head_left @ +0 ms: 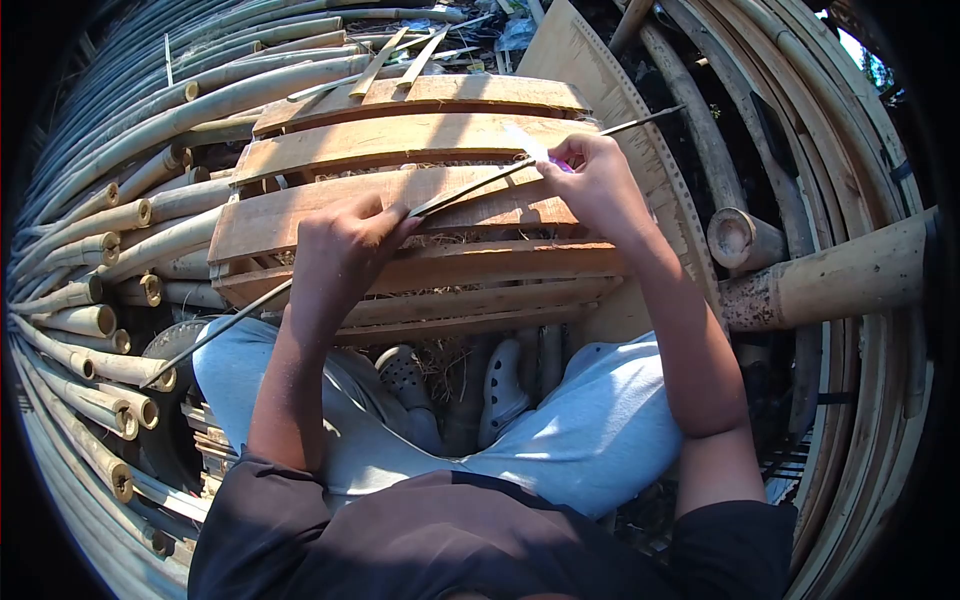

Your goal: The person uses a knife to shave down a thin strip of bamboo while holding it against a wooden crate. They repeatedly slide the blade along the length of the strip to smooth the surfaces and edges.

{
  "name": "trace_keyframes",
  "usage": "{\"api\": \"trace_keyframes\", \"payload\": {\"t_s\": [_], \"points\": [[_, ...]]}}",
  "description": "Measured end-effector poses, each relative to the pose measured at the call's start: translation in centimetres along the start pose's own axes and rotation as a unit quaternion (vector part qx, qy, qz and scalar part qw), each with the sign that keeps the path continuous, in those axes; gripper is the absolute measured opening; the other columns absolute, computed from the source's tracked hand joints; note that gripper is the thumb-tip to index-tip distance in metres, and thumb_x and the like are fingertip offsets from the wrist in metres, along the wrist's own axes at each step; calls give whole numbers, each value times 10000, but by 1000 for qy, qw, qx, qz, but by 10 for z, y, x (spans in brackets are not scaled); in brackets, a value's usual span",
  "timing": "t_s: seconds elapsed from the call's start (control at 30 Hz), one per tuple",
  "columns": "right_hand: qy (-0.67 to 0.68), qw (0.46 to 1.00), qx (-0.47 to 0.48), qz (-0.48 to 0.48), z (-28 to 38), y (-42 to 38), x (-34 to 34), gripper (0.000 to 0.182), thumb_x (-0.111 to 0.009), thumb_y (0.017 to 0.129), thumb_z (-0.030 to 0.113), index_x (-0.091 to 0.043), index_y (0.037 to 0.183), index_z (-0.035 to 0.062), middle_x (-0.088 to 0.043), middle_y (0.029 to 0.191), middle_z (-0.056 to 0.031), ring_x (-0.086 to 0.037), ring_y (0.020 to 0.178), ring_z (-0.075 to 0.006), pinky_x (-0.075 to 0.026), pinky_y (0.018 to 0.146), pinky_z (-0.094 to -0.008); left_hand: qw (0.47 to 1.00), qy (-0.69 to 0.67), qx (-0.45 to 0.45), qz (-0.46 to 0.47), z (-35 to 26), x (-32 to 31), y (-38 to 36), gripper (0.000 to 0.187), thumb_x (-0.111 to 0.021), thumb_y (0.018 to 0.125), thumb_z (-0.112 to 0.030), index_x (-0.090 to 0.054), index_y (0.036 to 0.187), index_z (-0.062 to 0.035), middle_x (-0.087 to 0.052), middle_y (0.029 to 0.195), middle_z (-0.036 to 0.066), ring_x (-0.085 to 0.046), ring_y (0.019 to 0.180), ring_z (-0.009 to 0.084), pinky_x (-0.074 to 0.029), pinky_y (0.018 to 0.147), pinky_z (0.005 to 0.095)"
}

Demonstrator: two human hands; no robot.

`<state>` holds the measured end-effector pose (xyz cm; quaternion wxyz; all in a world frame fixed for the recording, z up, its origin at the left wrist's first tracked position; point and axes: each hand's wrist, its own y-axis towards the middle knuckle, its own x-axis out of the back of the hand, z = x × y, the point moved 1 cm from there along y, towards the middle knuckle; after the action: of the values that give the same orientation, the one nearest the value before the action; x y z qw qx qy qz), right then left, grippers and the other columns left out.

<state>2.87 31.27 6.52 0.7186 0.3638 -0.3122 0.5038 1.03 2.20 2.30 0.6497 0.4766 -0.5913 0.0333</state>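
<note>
A long thin dark stick (480,188) runs slantwise over the slatted wooden bench (400,135), from low on the left to high on the right. My left hand (350,248) is closed around it, knuckles up, over the bench's near left part. My right hand (595,180) is pinched beside the stick further along. Between its fingertips shows a small white and purple thing (561,165), its whitish part lying against the stick. The glare hides what kind of thing it is. The stick's far end sticks out past my right hand.
Stacked bamboo poles (150,200) fill the left side. A thin wooden panel (650,170) leans at the bench's right. A thick bamboo pole (830,275) juts in from the right, beside long planks. Two flat strips (420,58) lie on the bench's far edge.
</note>
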Motion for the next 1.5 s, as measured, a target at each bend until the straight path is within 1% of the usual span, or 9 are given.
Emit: {"api": "trace_keyframes", "payload": {"t_s": [0.07, 0.4, 0.43, 0.63, 0.77, 0.9, 1.03, 1.3, 1.5], "points": [[-27, 999, -27, -34, -20, 17, 10, 210, -743, 932, 151, -710, 968, -53, -728, 854, -171, -705, 769, -184, -551, 734, -355, 1000, 0, 9, 8, 1, 0, -2, 156, -794, 868, -269, -747, 887, -122, -585, 697, 64, -646, 608, 262, -494, 553, 399], [-29, 999, -23, -15, -13, 12, 11, 194, -729, 945, 135, -712, 974, -56, -735, 828, -180, -722, 763, -210, -558, 723, -353, 1000, -9, 4, 1, 0, 1, 0, 163, -792, 870, -271, -743, 881, -116, -595, 705, 66, -652, 613, 261, -497, 553, 397], [-14, 997, -69, -24, -16, 18, 15, 210, -738, 912, 128, -729, 1021, -51, -747, 943, -249, -755, 932, -331, -566, 854, -413, 1000, -9, 6, 3, 1, 1, -1, 163, -793, 869, -268, -742, 878, -113, -596, 706, 67, -653, 614, 261, -498, 555, 397], [-34, 999, -18, 2, 37, -26, -20, 227, -705, 928, 139, -677, 1026, -63, -714, 899, -299, -729, 906, -417, -557, 844, -434, 1000, -10, -3, -2, -1, 2, -1, 159, -794, 871, -260, -739, 872, -111, -600, 704, 67, -652, 612, 260, -499, 552, 395], [38, 999, -3, 28, 0, 1, -2, 223, -727, 941, 155, -726, 1011, -57, -746, 911, -244, -755, 800, -298, -580, 790, -396, 1000, -20, 8, -1, 0, 2, -1, 156, -795, 869, -256, -739, 871, -110, -602, 708, 68, -654, 616, 263, -500, 554, 397], [11, 997, -71, -17, -19, 16, 10, 215, -731, 929, 134, -721, 1013, -64, -753, 927, -230, -759, 863, -293, -576, 806, -380, 1000, -13, 1, 2, 2, -1, -1, 151, -799, 865, -248, -738, 875, -110, -600, 706, 67, -653, 619, 265, -500, 557, 397], [37, 999, 12, 13, 31, -25, -17, 242, -717, 919, 136, -692, 1025, -79, -710, 909, -297, -727, 899, -415, -556, 861, -430, 1000, -8, 0, 5, -1, 1, -1, 156, -801, 864, -251, -739, 879, -109, -602, 704, 64, -649, 611, 263, -499, 554, 396], [22, 995, -99, -7, -16, 12, 21, 215, -732, 923, 120, -727, 1009, -77, -745, 896, -228, -756, 844, -280, -573, 776, -367, 1000, -19, 2, 2, 5, 0, -2, 157, -808, 855, -254, -746, 872, -111, -606, 695, 61, -653, 607, 260, -501, 552, 393], [-10, 999, 41, 15, 41, -32, -16, 241, -705, 923, 120, -693, 1045, -88, -712, 878, -299, -751, 857, -369, -576, 781, -417, 1000, -21, 2, 2, 1, 2, 0, 145, -812, 851, -249, -759, 890, -120, -613, 703, 63, -658, 610, 259, -504, 554, 392]]}}
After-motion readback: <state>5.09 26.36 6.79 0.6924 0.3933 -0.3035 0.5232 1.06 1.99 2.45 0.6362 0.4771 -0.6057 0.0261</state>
